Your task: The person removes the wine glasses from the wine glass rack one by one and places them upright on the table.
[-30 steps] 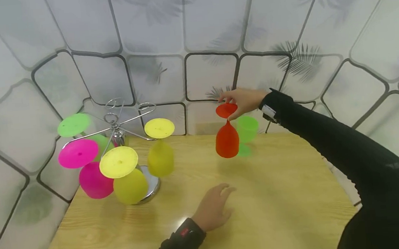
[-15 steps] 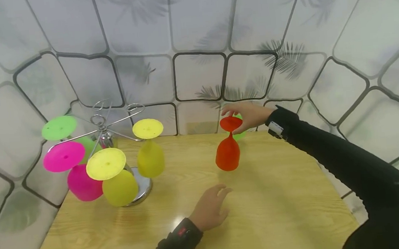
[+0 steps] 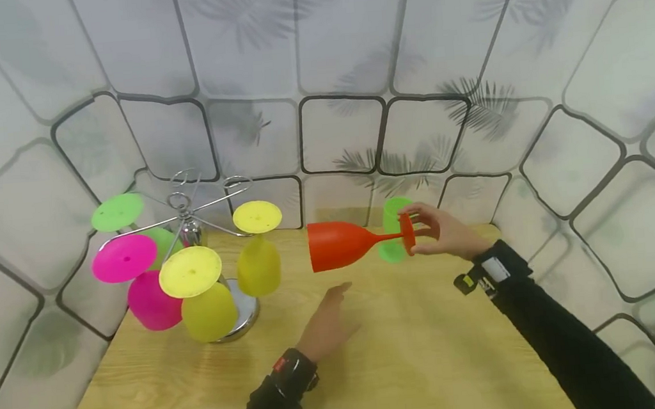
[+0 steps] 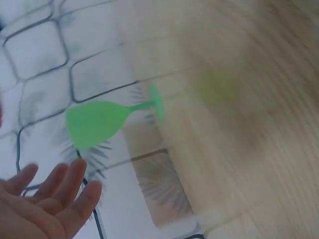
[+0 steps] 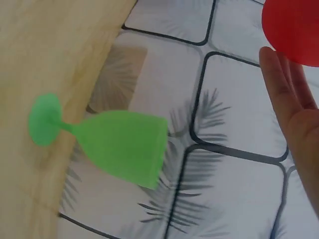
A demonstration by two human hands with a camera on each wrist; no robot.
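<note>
My right hand (image 3: 450,232) pinches the foot of a red plastic goblet (image 3: 339,245) above the table. The goblet lies level in the air, its bowl pointing left. In the right wrist view only the red foot (image 5: 294,30) shows at the fingertips. Below the bowl my left hand (image 3: 325,326) hovers over the table, fingers extended, touching nothing. In the left wrist view that hand (image 4: 50,204) has loosely spread fingers. A green goblet (image 5: 122,144) stands upright at the table's back edge, partly hidden in the head view by the red one and my right hand.
On the left stands a chrome goblet rack (image 3: 185,214) with ring-ended arms. Upside down on it hang a pink goblet (image 3: 153,302), a green goblet (image 3: 117,211) and two yellow goblets (image 3: 209,313). Patterned fabric (image 3: 258,56) rises behind the wooden table (image 3: 432,363).
The red goblet has swung from hanging bowl-down to lying level, bowl to the left. My right hand has moved lower and to the right; the left has shifted slightly left.
</note>
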